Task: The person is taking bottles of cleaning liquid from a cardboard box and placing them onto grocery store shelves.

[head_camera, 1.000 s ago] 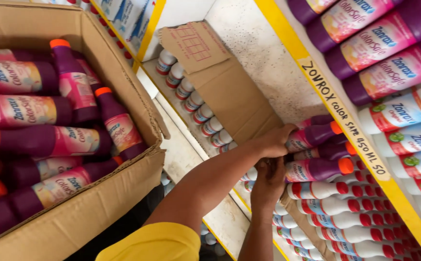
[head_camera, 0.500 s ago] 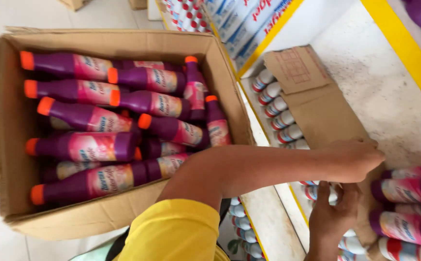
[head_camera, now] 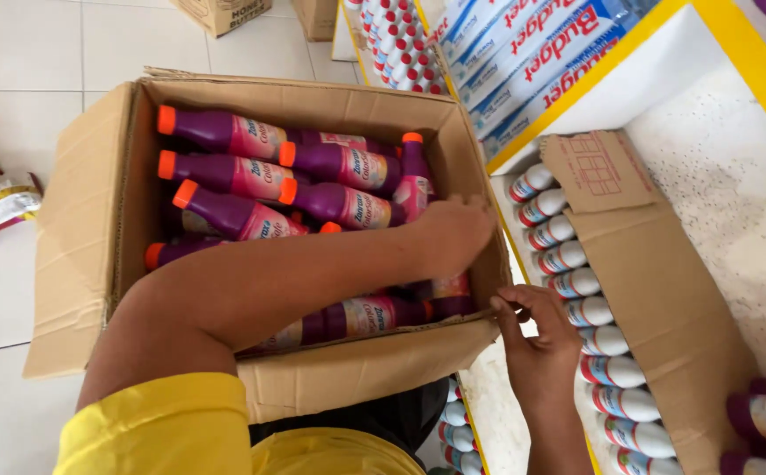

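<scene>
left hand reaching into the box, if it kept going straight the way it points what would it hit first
Most likely the purple bottle standing upright against the box's far wall. The left hand points that way with its fingers already at the bottle's lower part, though depth is hard to judge.

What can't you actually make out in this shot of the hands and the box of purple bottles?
- Left hand, head view: fingers curl down among the purple bottles, so any grip is hidden.
- Bottles under the forearm: count hidden by the arm.
- Right hand: fingertips at the cardboard box rim; whether they pinch it is unclear.
- White bottles: partly covered by a cardboard sheet.
- Packets on the floor: cut by the left edge.
</scene>
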